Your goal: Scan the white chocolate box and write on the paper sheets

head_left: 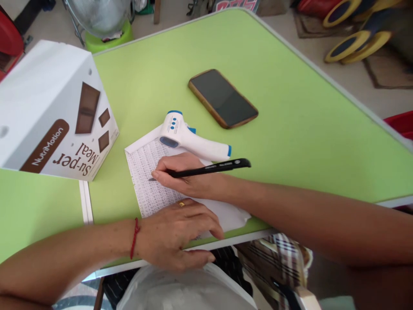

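Note:
My right hand (182, 174) grips a black pen (209, 168), its tip at the written lines on a white sheet of paper (142, 181). Rows of small handwriting cover much of the sheet. Across its lower edge rests my left hand (180, 232), fingers spread and holding nothing, with a ring on one finger and a red string at the wrist. Just beyond my right hand, a white and blue infrared thermometer (201, 144) lies partly on the paper.
A phone (224, 99) in a brown case lies farther back on the green table (290, 129). At the left stands a white NutriMotion box (61, 107). A fan (101, 17) is on the floor behind. Below the table's near edge hangs a whitish plastic bag (187, 290).

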A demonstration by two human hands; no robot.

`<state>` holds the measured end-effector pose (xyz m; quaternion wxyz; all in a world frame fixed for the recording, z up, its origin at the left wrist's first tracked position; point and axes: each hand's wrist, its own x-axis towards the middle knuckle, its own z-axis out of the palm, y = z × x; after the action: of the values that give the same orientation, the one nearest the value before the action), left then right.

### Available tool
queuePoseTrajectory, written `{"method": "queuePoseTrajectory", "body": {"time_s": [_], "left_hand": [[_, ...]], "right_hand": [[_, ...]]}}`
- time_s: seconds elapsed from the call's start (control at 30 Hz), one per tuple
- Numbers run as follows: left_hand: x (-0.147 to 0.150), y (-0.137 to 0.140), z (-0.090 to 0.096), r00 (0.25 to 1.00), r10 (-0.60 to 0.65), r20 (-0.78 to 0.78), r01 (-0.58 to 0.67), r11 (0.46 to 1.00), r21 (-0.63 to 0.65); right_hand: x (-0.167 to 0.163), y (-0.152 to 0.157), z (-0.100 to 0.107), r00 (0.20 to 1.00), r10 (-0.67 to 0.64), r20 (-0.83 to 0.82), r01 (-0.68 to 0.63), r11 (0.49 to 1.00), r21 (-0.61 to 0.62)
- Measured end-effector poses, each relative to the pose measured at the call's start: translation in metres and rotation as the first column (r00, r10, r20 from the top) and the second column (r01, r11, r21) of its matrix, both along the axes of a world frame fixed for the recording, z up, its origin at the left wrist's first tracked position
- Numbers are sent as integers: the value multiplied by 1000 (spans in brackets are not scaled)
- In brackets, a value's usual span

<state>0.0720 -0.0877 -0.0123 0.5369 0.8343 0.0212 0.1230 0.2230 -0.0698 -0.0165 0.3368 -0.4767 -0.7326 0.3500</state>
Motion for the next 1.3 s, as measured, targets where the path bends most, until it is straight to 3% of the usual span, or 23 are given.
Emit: {"method": "queuePoseTrajectory", "body": {"time_s": [0.33,0.73,0.93,1.3], "left_hand": [[0,0,0,1000,-5,5,5,1000,-10],[0,0,-1,1000,-11,-21,10,1000,-26],[0,0,0,998,-22,-52,20,999,-43],[1,0,0,1000,10,29,-11,1000,7]], "right_hand": [[-1,-1,-6,996,-33,-85,34,999,10],[-2,0,-2,998,-70,-1,70,997,34],[1,0,0,999,-27,37,25,998,50],[-1,1,-5,993,-85,-88,84,996,-12]]}}
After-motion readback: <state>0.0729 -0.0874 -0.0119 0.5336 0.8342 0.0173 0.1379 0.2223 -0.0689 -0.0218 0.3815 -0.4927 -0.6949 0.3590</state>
